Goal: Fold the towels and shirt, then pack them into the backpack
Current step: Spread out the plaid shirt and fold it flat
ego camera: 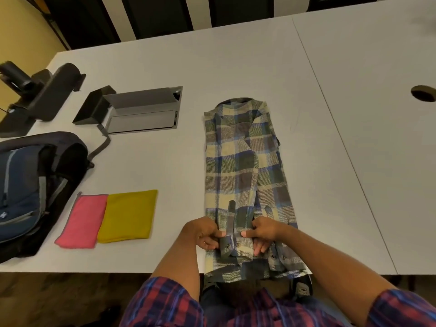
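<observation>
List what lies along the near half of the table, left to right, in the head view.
Backpack → pink towel → yellow towel → left hand → right hand, both hands gripping the plaid shirt.

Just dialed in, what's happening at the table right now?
A person is folding a plaid shirt that lies lengthwise on the white table, its sides already folded in. The left hand and right hand both pinch the cuff end near the table's front edge. A folded pink towel and folded yellow towel lie side by side next to the open backpack. Nothing visibly packed yet.
</observation>
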Tool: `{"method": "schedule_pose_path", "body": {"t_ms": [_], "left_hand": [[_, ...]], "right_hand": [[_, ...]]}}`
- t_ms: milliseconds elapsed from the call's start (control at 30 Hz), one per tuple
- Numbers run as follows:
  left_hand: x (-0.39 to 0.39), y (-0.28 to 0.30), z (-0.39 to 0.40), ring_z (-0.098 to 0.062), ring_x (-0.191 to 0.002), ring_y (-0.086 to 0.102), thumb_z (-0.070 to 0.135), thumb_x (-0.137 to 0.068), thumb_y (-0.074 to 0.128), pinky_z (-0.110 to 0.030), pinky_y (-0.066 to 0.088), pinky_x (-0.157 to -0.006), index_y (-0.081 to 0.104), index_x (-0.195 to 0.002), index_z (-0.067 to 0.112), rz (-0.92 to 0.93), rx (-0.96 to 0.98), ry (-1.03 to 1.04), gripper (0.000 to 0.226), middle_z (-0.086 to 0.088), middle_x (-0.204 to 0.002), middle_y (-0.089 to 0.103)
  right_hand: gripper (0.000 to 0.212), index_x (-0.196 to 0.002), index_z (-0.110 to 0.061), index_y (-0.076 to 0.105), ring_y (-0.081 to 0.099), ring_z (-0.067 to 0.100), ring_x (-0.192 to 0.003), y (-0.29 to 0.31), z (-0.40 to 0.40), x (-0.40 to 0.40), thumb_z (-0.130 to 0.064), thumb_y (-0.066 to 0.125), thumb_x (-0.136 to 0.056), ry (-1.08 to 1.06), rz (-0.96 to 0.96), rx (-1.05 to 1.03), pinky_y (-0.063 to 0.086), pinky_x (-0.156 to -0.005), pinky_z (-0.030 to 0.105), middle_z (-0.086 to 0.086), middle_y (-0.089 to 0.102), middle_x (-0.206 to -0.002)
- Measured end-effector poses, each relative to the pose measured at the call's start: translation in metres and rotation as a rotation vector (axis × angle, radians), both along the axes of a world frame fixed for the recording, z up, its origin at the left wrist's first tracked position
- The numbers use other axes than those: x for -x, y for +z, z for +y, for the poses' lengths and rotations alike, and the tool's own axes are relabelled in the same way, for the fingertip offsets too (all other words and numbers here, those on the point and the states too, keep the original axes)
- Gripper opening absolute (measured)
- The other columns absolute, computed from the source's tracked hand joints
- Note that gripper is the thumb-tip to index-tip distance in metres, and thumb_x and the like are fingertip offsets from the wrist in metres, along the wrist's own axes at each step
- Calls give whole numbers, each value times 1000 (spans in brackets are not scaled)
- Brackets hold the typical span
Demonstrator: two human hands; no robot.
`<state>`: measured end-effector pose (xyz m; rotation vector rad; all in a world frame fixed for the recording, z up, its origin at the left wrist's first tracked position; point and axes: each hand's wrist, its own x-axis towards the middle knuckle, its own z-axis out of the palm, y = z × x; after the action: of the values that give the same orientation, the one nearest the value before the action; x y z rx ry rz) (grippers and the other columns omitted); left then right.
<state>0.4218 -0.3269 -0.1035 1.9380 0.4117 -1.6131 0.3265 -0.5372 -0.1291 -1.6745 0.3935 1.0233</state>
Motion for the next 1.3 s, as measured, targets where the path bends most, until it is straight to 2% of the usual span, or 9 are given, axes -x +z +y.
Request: {"method": "schedule_pose_path", "body": {"t_ms": [200,333,467,600,700,800,867,1067,1300], "left_hand": [[3,-3,-3,-14,-60,71,27,-93,71,-20,49,-46,68,-95,-2,-183,-72,-272,29,-9,-77,73],[-10,5,-11,-24,-59,71,23,-90,65,-25,54,-52,70,-83,-1,-466,-21,-428,26,-9,-65,70],[-22,15,-27,-16,-59,52,35,-88,61,-23,36,-54,51,-70,17,-977,-27,-571,27,3,-63,50],[-27,4,-49,-21,-91,57,34,-88,60,-30,49,-75,55,-103,20,-1240,91,-645,21,1,-103,58],[-28,-17,-56,-27,-144,33,50,-87,61,-42,32,-117,31,-152,15,-1172,80,-745,80,-8,-158,34],[-27,-39,-53,-26,-154,1,66,-81,63,-46,16,-124,-1,-160,16,-1014,-12,-892,113,-7,-167,-6],[-28,-45,-52,-29,-154,1,69,-77,66,-48,20,-122,-2,-159,15,-915,-70,-959,120,-8,-167,-9],[-50,-30,-69,-28,-112,53,65,-94,46,-40,51,-88,50,-132,15,-1099,-92,-955,63,-10,-129,51],[-91,-26,-85,-24,-83,63,33,-97,48,-30,42,-65,66,-105,15,-1121,-81,-1031,26,-5,-98,65]], "right_hand": [[47,-69,-19,63,59,6,-44,7,2,-8,-62,61,-90,324,-170,497,58,-69,26,-8,64,-50],[57,-56,-19,62,56,5,-45,19,3,-30,-63,57,-92,343,-232,449,56,-84,31,-7,59,-43],[40,-71,-22,63,58,6,-56,23,-2,-54,-52,56,-96,120,-522,561,52,-65,28,-6,61,-60],[12,-95,-25,61,62,14,-81,14,-10,-78,-36,58,-96,-33,-730,676,52,-69,29,-7,64,-93],[28,-125,-22,58,62,20,-105,4,-17,-98,-27,57,-97,-5,-790,750,54,-85,35,0,62,-126],[59,-154,-21,35,46,23,-138,-4,-20,-119,-20,55,-98,133,-846,772,45,-105,37,3,40,-157],[75,-161,-23,13,28,23,-150,-9,-21,-137,-17,52,-98,249,-907,791,36,-114,38,3,20,-167],[68,-159,-29,-8,-11,22,-154,-32,-39,-193,-43,31,-106,616,-876,950,-9,-122,39,3,-13,-167],[76,-161,-28,-1,-6,22,-155,-52,-68,-212,-71,13,-99,668,-925,984,1,-124,42,4,-12,-166]]}}
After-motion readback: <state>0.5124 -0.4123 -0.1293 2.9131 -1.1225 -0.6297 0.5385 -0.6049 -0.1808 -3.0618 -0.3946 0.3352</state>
